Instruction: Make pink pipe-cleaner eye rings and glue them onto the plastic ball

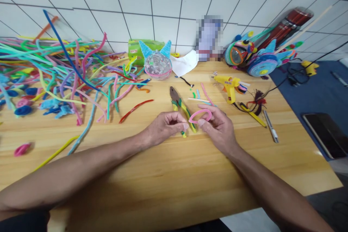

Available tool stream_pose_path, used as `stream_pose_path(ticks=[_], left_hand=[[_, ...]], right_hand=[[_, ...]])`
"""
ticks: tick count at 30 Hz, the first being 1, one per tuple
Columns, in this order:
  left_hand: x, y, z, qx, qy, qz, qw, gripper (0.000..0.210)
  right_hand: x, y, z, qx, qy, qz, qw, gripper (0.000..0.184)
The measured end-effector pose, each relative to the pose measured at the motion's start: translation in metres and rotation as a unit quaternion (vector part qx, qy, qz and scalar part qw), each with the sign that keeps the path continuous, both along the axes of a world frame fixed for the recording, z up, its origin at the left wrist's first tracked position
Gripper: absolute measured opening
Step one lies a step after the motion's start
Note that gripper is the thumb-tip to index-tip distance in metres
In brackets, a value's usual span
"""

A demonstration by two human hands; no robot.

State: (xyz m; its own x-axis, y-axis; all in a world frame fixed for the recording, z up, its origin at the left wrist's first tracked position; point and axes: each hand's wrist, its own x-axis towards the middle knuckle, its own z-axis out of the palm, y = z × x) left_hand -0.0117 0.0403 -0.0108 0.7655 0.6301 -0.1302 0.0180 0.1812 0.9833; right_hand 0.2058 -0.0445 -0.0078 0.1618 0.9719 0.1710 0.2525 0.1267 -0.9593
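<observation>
A pink pipe cleaner, bent into a pointed teardrop loop, is pinched between the thumb and fingers of my right hand. My left hand is closed in a pinch at the loop's pointed end, where a thin end seems to run into the fingertips. Just behind my hands lie pliers with yellow and green handles, jaws pointing away from me. My left fingers partly cover one handle. Short pipe cleaner pieces lie beyond my right hand.
A tangled heap of coloured pipe cleaners spreads across the left. At the back stands a clear ball with blue ears. To the right are a yellow glue gun with its cord, cutters, craft figures and a phone.
</observation>
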Motion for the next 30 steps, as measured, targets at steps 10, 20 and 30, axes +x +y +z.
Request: stream_pose_path(ticks=[10,20,30], left_hand=[[0.0020,-0.0035,0.0019,-0.020,0.013,0.017,1.000,0.041],[-0.0014,0.0021,-0.0029,-0.002,0.012,0.008,1.000,0.044],[-0.0014,0.0011,0.0001,-0.012,0.011,-0.019,1.000,0.041]], right_hand=[[-0.0002,0.0010,0.0015,0.012,0.012,0.000,1.000,0.033],[0.0005,-0.0014,-0.0011,-0.004,0.016,0.000,1.000,0.035],[-0.0002,-0.0007,0.0028,-0.004,-0.006,-0.004,1.000,0.037]])
